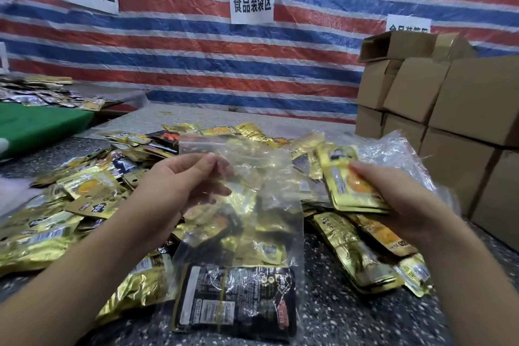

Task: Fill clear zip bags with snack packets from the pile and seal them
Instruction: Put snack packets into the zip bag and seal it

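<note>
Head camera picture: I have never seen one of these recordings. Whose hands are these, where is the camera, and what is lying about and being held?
There is no machine here. A person wears one wide-angle camera on the head, looking forward and down, so both arms reach in from the bottom edge.

The left hand pinches a clear zip bag near its top; a dark packet already lies at the bag's bottom. The right hand grips a small stack of gold snack packets, held beside the bag.

Under them is a speckled table covered with a pile of gold and black packets. Cardboard boxes are stacked on the right, and a striped tarp with paper signs hangs behind.
</note>
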